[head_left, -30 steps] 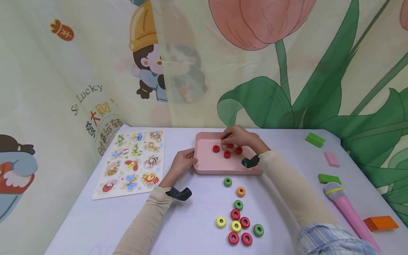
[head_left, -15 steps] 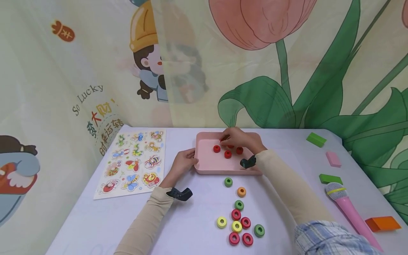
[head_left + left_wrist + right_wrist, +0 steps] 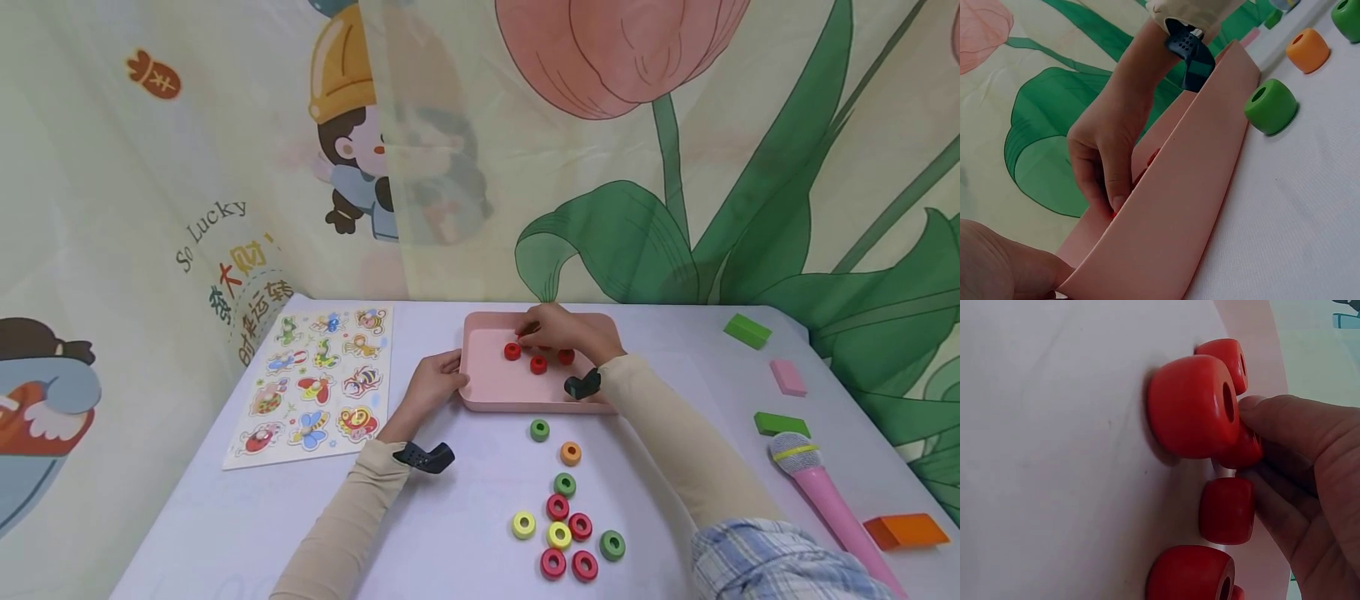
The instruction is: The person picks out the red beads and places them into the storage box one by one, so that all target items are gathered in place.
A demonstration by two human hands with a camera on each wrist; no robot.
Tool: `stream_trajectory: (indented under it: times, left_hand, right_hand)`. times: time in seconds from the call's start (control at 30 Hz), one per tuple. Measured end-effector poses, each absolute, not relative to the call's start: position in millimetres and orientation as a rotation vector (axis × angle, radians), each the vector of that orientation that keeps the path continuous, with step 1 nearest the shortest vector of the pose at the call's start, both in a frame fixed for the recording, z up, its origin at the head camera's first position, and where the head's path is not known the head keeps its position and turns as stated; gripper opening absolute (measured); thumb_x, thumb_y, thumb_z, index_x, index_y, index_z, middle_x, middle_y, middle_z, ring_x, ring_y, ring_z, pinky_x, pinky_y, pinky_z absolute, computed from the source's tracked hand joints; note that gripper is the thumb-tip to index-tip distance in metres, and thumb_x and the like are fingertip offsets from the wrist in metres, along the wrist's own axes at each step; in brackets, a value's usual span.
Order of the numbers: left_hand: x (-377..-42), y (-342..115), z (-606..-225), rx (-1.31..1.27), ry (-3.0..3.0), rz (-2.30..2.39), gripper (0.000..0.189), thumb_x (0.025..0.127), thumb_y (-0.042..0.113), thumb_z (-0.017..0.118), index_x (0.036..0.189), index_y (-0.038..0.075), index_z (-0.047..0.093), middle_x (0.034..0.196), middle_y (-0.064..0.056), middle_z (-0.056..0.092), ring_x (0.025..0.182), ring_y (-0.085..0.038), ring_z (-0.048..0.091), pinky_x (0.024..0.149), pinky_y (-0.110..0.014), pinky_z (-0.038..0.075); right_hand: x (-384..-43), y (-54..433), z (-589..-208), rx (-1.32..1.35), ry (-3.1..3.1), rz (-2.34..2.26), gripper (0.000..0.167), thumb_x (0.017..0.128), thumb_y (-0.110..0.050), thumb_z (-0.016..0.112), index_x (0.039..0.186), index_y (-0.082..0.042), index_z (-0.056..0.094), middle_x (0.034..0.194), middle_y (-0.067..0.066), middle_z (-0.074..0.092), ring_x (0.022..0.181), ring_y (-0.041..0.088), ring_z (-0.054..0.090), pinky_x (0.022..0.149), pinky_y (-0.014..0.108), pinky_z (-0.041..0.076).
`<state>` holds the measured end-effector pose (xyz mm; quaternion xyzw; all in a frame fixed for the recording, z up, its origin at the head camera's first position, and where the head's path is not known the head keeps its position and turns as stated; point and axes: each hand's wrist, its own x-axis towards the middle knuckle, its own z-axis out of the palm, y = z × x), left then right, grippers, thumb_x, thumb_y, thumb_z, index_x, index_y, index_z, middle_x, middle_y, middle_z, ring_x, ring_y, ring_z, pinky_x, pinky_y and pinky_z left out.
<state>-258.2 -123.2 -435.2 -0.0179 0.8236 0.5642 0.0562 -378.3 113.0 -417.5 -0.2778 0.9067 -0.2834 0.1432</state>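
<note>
My left hand [image 3: 431,385] grips the left rim of a pink tray [image 3: 540,407], thumb over the edge. In the left wrist view that left hand [image 3: 1004,269] shows at the tray's near corner. Reaching over the tray from the right, my right hand [image 3: 558,329] pinches a red bead [image 3: 1246,450] between thumb and fingers, low over the tray floor. Other red beads stand around it: one [image 3: 1191,406] close to the camera, another [image 3: 1227,511] beside the fingers. A red bead [image 3: 537,365] sits nearer the tray's front. The right hand hides part of the group.
In front of the tray lie loose beads: green [image 3: 539,430], orange [image 3: 571,453], yellow [image 3: 523,524] and red [image 3: 553,563]. An insect picture board [image 3: 311,387] lies at left. On the right are a pink toy microphone [image 3: 832,508] and several blocks, one orange [image 3: 906,531].
My right hand has shifted slightly left and down within the tray, still pinching the red bead. The left hand keeps its grip on the rim, and the loose beads have stayed put.
</note>
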Motion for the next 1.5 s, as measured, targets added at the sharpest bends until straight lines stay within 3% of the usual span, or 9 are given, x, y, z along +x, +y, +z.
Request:
stream_trajectory:
  times: [0.27,0.53,0.8,1.0,1.23,1.5]
  left_hand:
    - [-257,-121,-434,-0.038,2.483,1.727,0.053,0.086,-0.003,0.062,0.138,-0.006,0.051,0.132,-0.023,0.057,0.124,-0.031,0.055,0.099,-0.038,0.047]
    - [-258,-119,-433,-0.041,2.488,1.716,0.052,0.087,-0.003,0.062,0.138,-0.006,0.052,0.133,-0.022,0.057,0.124,-0.031,0.055,0.099,-0.039,0.048]
    - [-260,-118,-432,-0.026,2.492,1.715,0.053,0.086,-0.003,0.062,0.137,-0.007,0.052,0.133,-0.023,0.057,0.124,-0.032,0.054,0.098,-0.039,0.048]
    - [-260,-119,-433,0.031,2.52,1.727,0.052,0.083,-0.005,0.061,0.135,-0.009,0.053,0.129,-0.025,0.059,0.122,-0.031,0.056,0.097,-0.038,0.049]
    - [-259,-120,-432,0.003,2.52,1.717,0.052,0.084,-0.005,0.061,0.135,-0.008,0.053,0.13,-0.024,0.058,0.123,-0.031,0.055,0.098,-0.038,0.048]
    - [-257,-122,-434,0.0,2.521,1.724,0.051,0.085,-0.005,0.06,0.135,-0.009,0.054,0.13,-0.024,0.058,0.123,-0.031,0.055,0.098,-0.039,0.048]
  right_hand:
    - [-377,117,-417,-0.778,2.606,-0.824,0.02,0.091,-0.015,0.071,0.109,-0.006,0.073,0.097,0.007,0.066,0.077,0.022,0.058,0.067,0.03,0.051]
    - [-374,121,-412,-0.727,2.64,-0.85,0.028,0.091,-0.019,0.071,0.116,-0.008,0.072,0.105,0.007,0.066,0.085,0.023,0.059,0.069,0.031,0.054]
    - [-365,132,-399,-0.781,2.666,-0.905,0.033,0.091,-0.021,0.071,0.121,-0.007,0.07,0.109,0.006,0.066,0.096,0.024,0.06,0.084,0.036,0.055]
    - [-336,147,-387,-0.831,2.734,-0.86,0.035,0.09,-0.025,0.072,0.123,-0.013,0.07,0.115,0.004,0.066,0.106,0.024,0.061,0.088,0.044,0.052]
    - [-292,166,-392,-1.138,2.687,-0.915,0.031,0.088,-0.013,0.074,0.117,-0.005,0.07,0.112,0.01,0.068,0.102,0.029,0.063,0.086,0.044,0.056]
    - [-246,182,-403,-1.06,2.636,-1.016,0.031,0.087,-0.016,0.076,0.116,-0.008,0.07,0.113,0.001,0.066,0.107,0.027,0.061,0.088,0.042,0.055]
